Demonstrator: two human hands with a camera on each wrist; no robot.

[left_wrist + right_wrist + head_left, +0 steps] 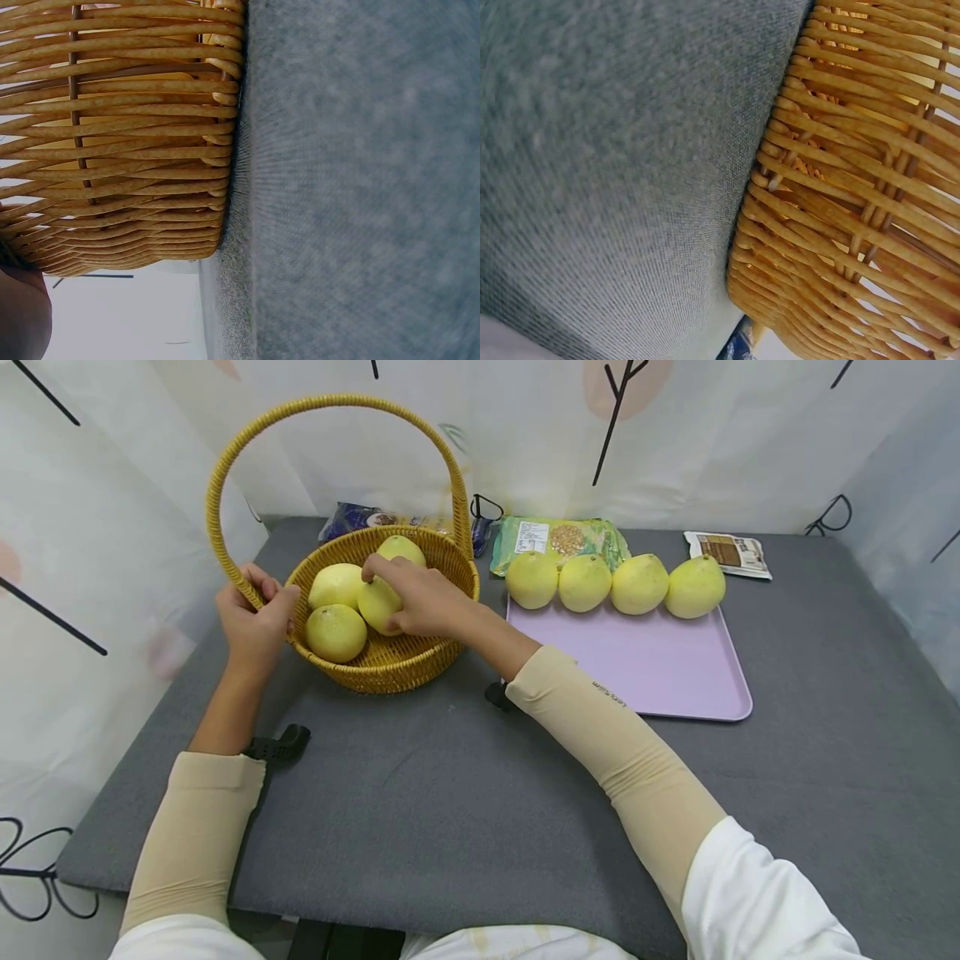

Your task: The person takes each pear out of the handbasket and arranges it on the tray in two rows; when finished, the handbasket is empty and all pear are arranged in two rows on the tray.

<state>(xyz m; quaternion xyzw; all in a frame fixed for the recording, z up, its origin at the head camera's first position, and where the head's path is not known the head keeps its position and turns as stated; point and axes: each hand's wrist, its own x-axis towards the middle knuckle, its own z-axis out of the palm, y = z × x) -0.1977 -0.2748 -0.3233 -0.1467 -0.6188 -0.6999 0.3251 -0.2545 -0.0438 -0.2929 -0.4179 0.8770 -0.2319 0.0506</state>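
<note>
A yellow wicker basket (386, 679) with a tall arched handle (339, 402) stands at the back left of the table. My left hand (255, 618) grips the basket's left rim at the foot of the handle. Reaching over the right rim, my right hand (427, 597) holds a yellow-green pear (377, 605) inside the basket, its fingers curled over the fruit. Around it in the basket lie a front pear (335, 633), a left pear (335, 586) and a back pear (402, 550). Both wrist views show mostly woven basket wall (135, 150) and grey cloth.
A lilac tray (637, 668) lies right of the basket, with several pears (585, 583) in a row along its far edge. Behind are a green packet (517, 539), a brown-and-white packet (727, 553) and a dark blue packet (348, 518). Grey cloth (450, 810) covers the table.
</note>
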